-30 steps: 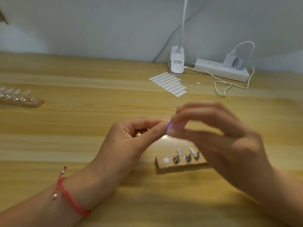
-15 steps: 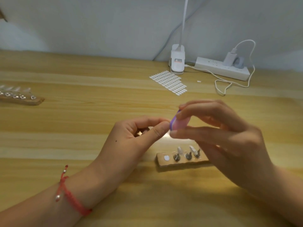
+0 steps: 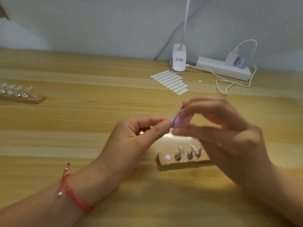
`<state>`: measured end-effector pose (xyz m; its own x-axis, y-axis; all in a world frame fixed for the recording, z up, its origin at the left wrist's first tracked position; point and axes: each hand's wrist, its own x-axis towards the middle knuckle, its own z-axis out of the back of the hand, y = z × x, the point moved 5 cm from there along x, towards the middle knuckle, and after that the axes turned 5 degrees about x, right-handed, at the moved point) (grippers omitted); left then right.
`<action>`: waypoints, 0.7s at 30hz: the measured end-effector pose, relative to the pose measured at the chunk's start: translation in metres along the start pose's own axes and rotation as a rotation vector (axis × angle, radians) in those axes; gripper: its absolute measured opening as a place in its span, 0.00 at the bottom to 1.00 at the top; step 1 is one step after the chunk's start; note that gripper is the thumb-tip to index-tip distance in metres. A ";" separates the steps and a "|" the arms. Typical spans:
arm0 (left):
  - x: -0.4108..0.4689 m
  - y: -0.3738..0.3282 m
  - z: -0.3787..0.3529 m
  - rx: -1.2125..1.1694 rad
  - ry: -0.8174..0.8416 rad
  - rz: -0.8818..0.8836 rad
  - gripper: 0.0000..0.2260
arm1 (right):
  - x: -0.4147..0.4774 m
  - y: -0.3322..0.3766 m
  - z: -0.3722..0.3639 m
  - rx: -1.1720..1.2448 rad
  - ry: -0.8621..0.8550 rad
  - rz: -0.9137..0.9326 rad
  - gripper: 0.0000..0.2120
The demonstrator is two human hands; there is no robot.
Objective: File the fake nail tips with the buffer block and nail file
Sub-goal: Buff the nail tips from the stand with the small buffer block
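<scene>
Evidently the right hand [image 3: 229, 141] has carried the pink-and-purple buffer block [image 3: 183, 121] slightly upward since a moment ago and is blurred mid-stroke, so filing looks underway. Its fingers clamp the block, thumb beneath. The left hand [image 3: 139, 136] pinches thumb to forefinger at the block's edge, presumably on a fake nail tip too small to make out. Other nail tips [image 3: 181, 149] stand on a wooden holder [image 3: 164, 163] on the tabletop [image 3: 82, 128].

I see a wide table [image 3: 82, 128] of light wood with long stripes. Behind it is a plain pale wall [image 3: 98, 22]. A white lamp [image 3: 179, 58] stands at the table's far edge. A white power strip [image 3: 218, 67] lies beside it, with a loopy white cord [image 3: 221, 89].
</scene>
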<state>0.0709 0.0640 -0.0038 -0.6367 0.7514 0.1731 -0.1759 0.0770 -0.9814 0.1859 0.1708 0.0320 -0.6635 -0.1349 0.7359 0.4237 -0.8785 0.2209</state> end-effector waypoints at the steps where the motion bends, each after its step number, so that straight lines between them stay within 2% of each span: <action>1: 0.000 -0.001 -0.001 -0.015 0.011 -0.001 0.15 | -0.001 0.004 -0.004 0.002 0.015 0.025 0.11; 3: 0.000 -0.002 -0.002 -0.062 0.027 0.003 0.15 | -0.001 0.009 -0.007 0.008 0.048 0.070 0.12; 7: -0.001 -0.003 -0.001 -0.067 -0.004 0.006 0.12 | 0.001 -0.001 0.001 0.034 0.010 -0.005 0.10; 10: -0.001 -0.007 -0.004 -0.103 0.019 -0.007 0.11 | -0.002 0.006 -0.006 0.012 0.039 0.070 0.09; 16: -0.003 -0.008 -0.003 -0.066 -0.019 0.013 0.08 | -0.002 -0.009 0.005 0.044 -0.042 -0.046 0.16; 21: -0.002 -0.009 -0.003 -0.120 -0.029 0.033 0.09 | 0.000 -0.010 0.019 0.090 -0.124 -0.092 0.15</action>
<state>0.0757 0.0637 0.0046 -0.6627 0.7354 0.1414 -0.0646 0.1319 -0.9892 0.1934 0.1885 0.0417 -0.6234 0.0061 0.7818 0.4217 -0.8394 0.3428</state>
